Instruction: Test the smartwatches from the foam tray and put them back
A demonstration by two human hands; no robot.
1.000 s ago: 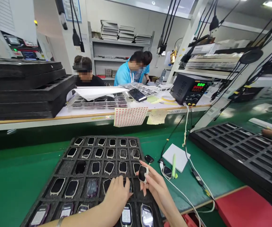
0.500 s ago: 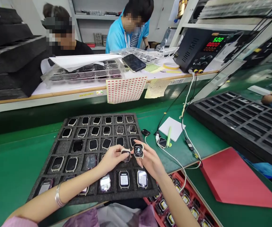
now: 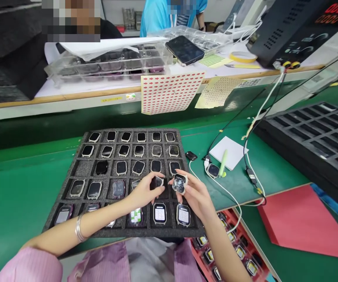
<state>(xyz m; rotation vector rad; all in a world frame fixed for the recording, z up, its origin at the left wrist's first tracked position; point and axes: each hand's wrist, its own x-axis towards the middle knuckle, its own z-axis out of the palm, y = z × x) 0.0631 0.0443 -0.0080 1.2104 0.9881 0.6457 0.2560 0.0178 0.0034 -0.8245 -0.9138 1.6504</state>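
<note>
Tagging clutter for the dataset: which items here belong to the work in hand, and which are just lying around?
In use: left hand with dark watch; right hand with shiny-faced watch; foam tray.
Lying about: phone; sticker sheet; green pen; power supply; red mat.

Bright, even light; warped edges.

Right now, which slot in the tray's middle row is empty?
The leftmost slot: it shows bare grey foam, while the other five in that row each hold a watch.
</note>
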